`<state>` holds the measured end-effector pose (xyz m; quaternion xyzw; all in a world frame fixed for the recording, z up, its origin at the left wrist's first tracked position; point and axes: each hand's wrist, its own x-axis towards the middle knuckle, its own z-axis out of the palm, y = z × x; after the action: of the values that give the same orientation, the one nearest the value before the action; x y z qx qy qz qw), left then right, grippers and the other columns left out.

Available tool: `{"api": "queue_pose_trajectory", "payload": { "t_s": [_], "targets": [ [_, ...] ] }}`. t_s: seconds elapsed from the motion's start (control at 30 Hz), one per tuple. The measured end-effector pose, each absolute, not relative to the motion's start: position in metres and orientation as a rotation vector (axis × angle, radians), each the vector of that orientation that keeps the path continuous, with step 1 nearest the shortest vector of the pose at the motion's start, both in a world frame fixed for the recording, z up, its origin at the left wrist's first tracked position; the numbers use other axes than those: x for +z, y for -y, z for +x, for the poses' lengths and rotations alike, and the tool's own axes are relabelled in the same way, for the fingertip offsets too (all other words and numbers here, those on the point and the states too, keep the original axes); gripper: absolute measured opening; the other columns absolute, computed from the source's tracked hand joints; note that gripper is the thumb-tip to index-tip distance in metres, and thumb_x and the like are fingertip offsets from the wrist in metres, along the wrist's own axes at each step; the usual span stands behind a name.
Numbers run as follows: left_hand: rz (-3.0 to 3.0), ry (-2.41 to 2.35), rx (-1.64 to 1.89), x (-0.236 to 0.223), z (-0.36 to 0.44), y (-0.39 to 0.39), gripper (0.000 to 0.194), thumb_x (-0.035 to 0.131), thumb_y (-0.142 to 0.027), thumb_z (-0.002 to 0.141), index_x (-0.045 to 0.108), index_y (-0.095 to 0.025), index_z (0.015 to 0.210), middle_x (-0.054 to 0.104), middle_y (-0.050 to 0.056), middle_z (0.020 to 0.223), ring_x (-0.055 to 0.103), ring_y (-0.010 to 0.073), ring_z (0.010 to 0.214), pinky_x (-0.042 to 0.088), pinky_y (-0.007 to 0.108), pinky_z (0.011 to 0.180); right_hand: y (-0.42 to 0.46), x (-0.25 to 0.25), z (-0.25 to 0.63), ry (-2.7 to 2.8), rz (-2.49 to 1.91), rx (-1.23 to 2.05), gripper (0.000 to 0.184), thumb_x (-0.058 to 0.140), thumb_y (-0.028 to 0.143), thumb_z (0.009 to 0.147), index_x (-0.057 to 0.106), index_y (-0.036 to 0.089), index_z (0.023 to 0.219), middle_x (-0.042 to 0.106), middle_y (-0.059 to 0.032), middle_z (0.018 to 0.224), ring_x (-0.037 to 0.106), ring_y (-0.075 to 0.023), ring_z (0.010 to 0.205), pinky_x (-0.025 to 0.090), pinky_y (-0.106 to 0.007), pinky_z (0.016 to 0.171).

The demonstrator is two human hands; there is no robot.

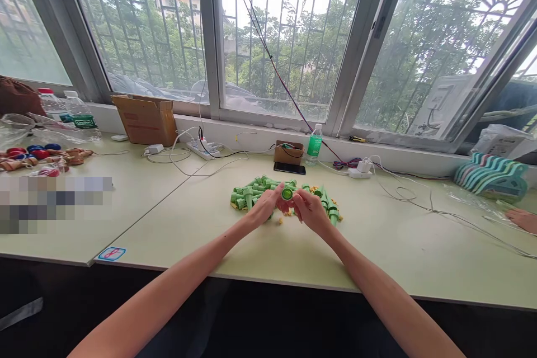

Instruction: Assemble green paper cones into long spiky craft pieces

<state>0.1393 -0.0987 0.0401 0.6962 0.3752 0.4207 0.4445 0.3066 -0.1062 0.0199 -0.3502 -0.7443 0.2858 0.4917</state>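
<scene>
Over the middle of the table, my left hand (265, 206) is closed round a green plastic tube (287, 194), its round open end turned up toward me. My right hand (311, 210) is right beside it, fingers bent and pressed together near the tube's rim. Whatever is between those right fingertips, if anything, is too small to make out. Behind and to the left of my hands lies a pile of green tapered plastic tubes (247, 193). More green tubes (333, 213) lie to the right, with small yellow pieces (280, 221) scattered among and in front of them.
Behind the pile lie a black phone (289, 168), a small cardboard box (288, 152) and a green-labelled bottle (314, 145). Cables and a power strip (203, 150) run along the window. Teal plastic pieces (489, 176) and another person's hand (522, 219) are at right; red and blue balls (39, 152) at left.
</scene>
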Motion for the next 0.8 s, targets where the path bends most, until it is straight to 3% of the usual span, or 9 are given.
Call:
{"api": "queue_pose_trajectory", "payload": {
  "t_s": [0.5, 0.8],
  "targets": [
    [1.794, -0.87, 1.005, 0.0406, 0.1404, 0.0994, 0.063, 0.034, -0.063, 0.09, 0.063, -0.013, 0.064, 0.065, 0.008, 0.066, 0.061, 0.0175, 0.066, 0.048, 0.029, 0.07, 0.1001, 0.013, 0.308, 1.773, -0.827, 0.765, 0.046, 0.031, 0.06, 0.095, 0.039, 0.023, 0.07, 0.044, 0.0054, 0.049, 0.039, -0.0089, 0.036, 0.033, -0.023, 0.039],
    [2.049, -0.873, 0.99, 0.0344, 0.1365, 0.0938, 0.051, 0.031, -0.057, 0.093, 0.05, -0.017, 0.068, 0.059, 0.002, 0.068, 0.058, 0.0167, 0.069, 0.045, 0.029, 0.072, 0.0982, 0.0129, 0.3084, 1.749, -0.863, 0.761, 0.05, 0.029, 0.063, 0.094, 0.034, 0.022, 0.066, 0.044, 0.0061, 0.044, 0.039, -0.0079, 0.034, 0.033, -0.021, 0.04]
  ]
}}
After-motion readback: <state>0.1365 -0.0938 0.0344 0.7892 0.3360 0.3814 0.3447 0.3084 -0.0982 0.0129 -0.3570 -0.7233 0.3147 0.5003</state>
